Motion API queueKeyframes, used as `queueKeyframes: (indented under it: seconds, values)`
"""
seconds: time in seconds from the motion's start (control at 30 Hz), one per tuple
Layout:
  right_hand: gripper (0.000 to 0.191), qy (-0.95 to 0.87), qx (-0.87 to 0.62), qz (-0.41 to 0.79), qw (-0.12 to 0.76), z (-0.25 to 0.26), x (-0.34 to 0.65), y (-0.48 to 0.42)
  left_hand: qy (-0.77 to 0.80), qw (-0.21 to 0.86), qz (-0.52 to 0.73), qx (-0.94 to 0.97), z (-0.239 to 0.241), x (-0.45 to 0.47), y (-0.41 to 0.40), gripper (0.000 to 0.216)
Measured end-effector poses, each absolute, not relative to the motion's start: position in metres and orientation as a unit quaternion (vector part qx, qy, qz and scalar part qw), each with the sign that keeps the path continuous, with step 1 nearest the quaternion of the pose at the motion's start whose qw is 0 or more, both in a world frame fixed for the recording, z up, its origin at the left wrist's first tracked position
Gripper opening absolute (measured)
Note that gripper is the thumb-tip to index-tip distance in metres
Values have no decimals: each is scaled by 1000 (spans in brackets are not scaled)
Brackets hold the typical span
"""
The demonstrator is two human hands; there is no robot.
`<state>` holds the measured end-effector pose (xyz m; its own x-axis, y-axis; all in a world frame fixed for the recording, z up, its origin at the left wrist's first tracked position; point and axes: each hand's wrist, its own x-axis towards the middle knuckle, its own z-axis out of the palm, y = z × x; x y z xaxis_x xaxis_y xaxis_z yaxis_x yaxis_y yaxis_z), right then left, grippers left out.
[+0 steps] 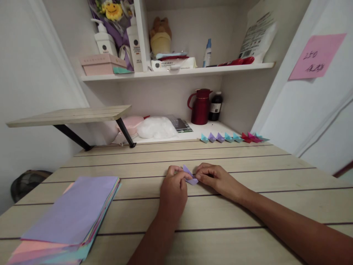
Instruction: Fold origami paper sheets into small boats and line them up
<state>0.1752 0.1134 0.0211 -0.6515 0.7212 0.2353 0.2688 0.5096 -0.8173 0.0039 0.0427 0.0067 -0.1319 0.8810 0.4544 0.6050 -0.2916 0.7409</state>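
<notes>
Between my two hands, low over the middle of the table, is a small folded purple paper boat [192, 181]. The fingers and thumb of my left hand [175, 186] pinch its left side. My right hand [213, 178] has its fingers closed at the boat's right end, thumb and forefinger pressed against the paper. Part of the boat is hidden behind the fingers. Along the table's back edge stands a row of several finished paper boats, among them a purple boat [220, 138], a light blue boat [228, 137] and a red boat [246, 137].
A stack of coloured paper sheets [74, 209], purple on top, lies at the left. Behind it a small raised shelf [71, 115] stands on black legs. At the back are a white plastic bag [157, 127], a red jug [200, 107] and a dark bottle [215, 106].
</notes>
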Motion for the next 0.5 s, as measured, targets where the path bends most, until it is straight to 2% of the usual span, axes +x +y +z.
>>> queueKeyframes:
  seconds: [0.5]
  values:
    - [25,-832,-265,399,280,20,175,115,572,147,490,642,5,3,44,36]
